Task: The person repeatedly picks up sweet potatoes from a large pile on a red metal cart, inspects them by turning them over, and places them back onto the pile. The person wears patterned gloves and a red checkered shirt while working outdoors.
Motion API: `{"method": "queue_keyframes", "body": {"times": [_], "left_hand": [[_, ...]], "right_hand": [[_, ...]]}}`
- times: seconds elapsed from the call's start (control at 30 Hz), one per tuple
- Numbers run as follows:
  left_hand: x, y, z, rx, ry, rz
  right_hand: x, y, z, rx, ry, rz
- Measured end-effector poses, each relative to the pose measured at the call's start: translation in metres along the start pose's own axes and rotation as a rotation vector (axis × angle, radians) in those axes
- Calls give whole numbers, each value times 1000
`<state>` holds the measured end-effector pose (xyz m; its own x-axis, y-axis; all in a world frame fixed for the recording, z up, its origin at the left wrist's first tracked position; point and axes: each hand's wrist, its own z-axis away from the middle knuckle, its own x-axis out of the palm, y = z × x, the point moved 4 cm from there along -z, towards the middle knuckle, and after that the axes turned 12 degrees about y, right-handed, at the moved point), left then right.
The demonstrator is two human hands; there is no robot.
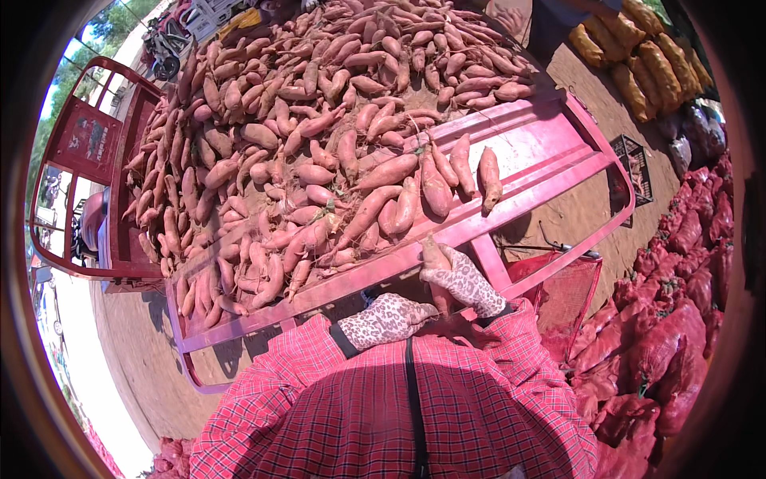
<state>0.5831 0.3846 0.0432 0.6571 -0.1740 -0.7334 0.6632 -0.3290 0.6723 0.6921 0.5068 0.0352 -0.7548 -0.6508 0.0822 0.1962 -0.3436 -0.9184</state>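
Note:
My right hand (461, 281), in a leopard-print glove, is closed around a sweet potato (441, 298) in front of my body. The reddish lower end shows beneath the palm, while the glove hides the middle. My left hand (383, 320), gloved alike, has its fingers curled together at that lower end. Both hands are just on my side of the pink metal side rail (383, 270) of a cart bed. Beyond the rail lies a large heap of sweet potatoes (311, 173), some with thin roots. A single sweet potato (491, 178) lies apart on the bed's right side.
A red mesh bag (562, 293) hangs open under the rail at right. Filled red mesh sacks (670, 347) crowd the ground beyond it. A black crate (637, 167) and stacked yellow sacks (652, 72) stand farther off. The cart's red front frame (90, 138) rises at left.

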Motion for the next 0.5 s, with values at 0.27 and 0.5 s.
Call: {"method": "queue_keyframes", "body": {"times": [0.27,0.5], "left_hand": [[-142,-83,-53,-490,-135,746],[-182,-267,-172,-598,481,-157]], "right_hand": [[-38,18,-24,41,324,306],[-35,38,-15,231,408,-155]]}}
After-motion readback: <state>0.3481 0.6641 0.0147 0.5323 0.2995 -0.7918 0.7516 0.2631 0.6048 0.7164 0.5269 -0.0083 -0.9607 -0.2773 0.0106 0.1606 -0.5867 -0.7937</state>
